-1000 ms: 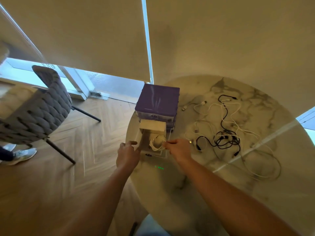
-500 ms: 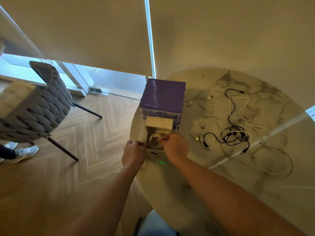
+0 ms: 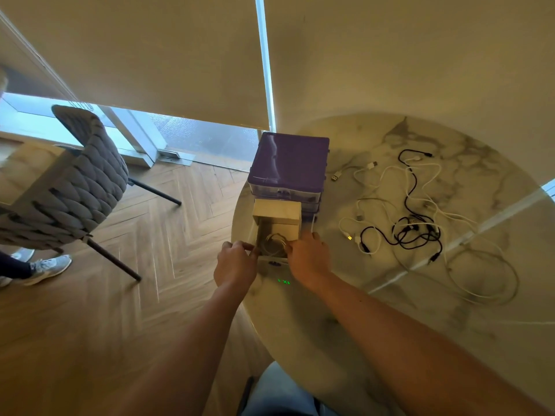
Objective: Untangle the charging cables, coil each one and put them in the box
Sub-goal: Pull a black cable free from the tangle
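Observation:
A purple-topped drawer box (image 3: 289, 163) stands at the round table's left edge with one drawer (image 3: 259, 235) pulled out toward me. A coiled white cable (image 3: 274, 244) lies in that drawer, in front of a small beige carton (image 3: 277, 213). My left hand (image 3: 235, 264) pinches the drawer's left front corner. My right hand (image 3: 306, 255) is at the drawer's right side, its fingertips at the coil. A tangle of black and white cables (image 3: 411, 228) lies on the table to the right, with a big white loop (image 3: 483, 273) trailing from it.
The marble table (image 3: 375, 319) is round; its left rim passes just left of the drawer box. A grey woven chair (image 3: 75, 187) stands on the wood floor at left, with another person's shoe (image 3: 49, 265) beside it. Green light dots (image 3: 283, 281) show on the table near my hands.
My right hand has moved left from the table beside the drawer to the coil in it. My left hand has closed in on the drawer's left corner. The view has shifted slightly.

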